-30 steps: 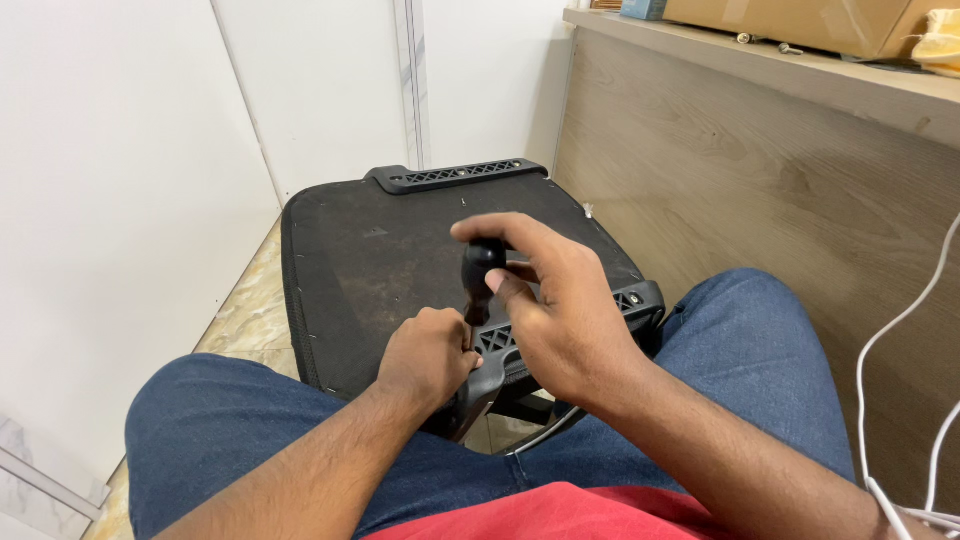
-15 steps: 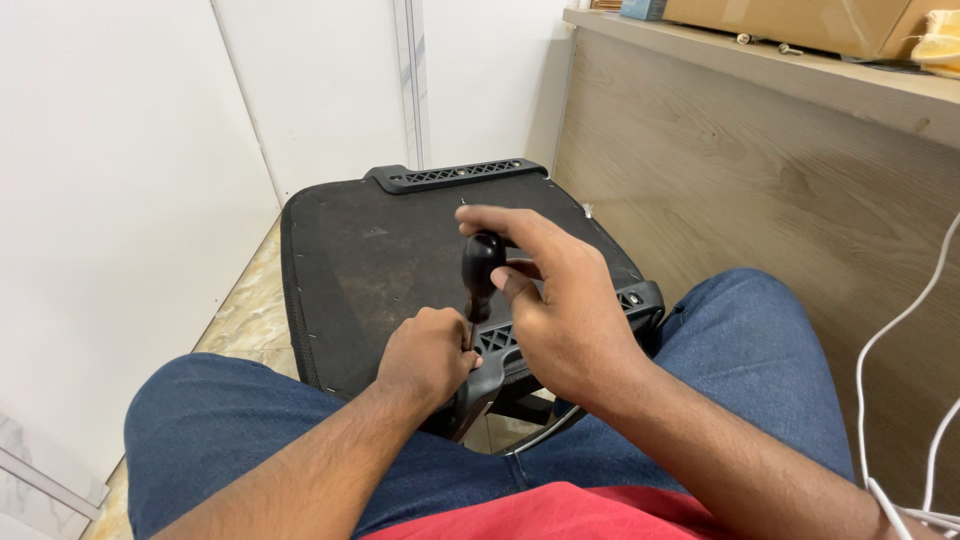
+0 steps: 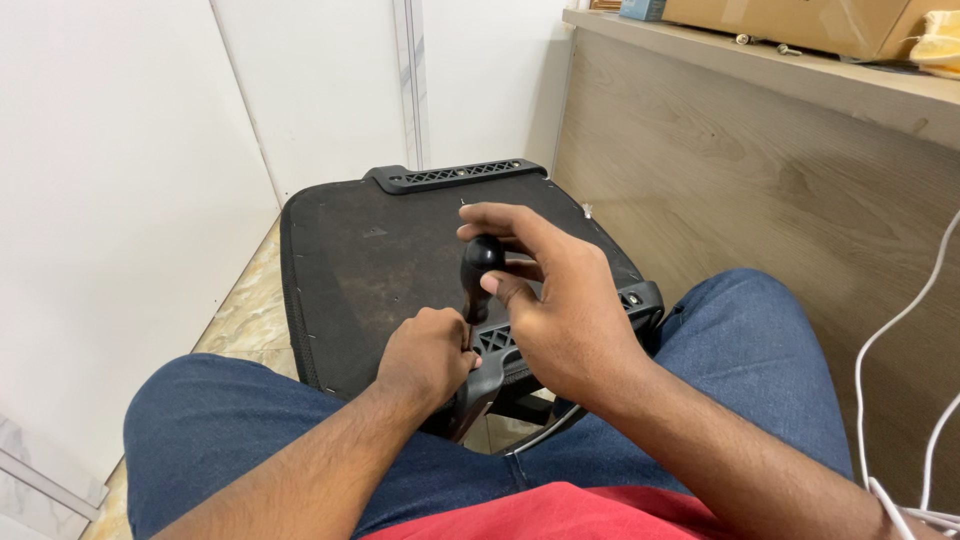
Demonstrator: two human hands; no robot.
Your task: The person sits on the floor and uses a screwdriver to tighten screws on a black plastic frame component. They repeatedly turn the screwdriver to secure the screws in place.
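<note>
A black office-chair seat pan (image 3: pixel 370 250) lies upside down in front of my knees, its fabric underside up and a ribbed plastic handle edge at the far side. My right hand (image 3: pixel 560 310) grips the black rounded handle of a screwdriver (image 3: pixel 478 262) that stands upright on the seat's near plastic bracket (image 3: pixel 500 345). My left hand (image 3: pixel 432 355) is closed around the screwdriver's lower shaft where it meets the bracket. The tip is hidden by my fingers.
White wall panels stand to the left and behind. A wooden desk side (image 3: pixel 760 190) rises on the right, with cardboard boxes (image 3: pixel 800 20) on top. White cables (image 3: pixel 900 400) hang at the right edge. My blue-jeaned legs flank the seat on a marble-patterned floor (image 3: pixel 240 320).
My right hand's fingers have shifted slightly on the screwdriver handle, as in a turning grip. The left hand and seat stay in place.
</note>
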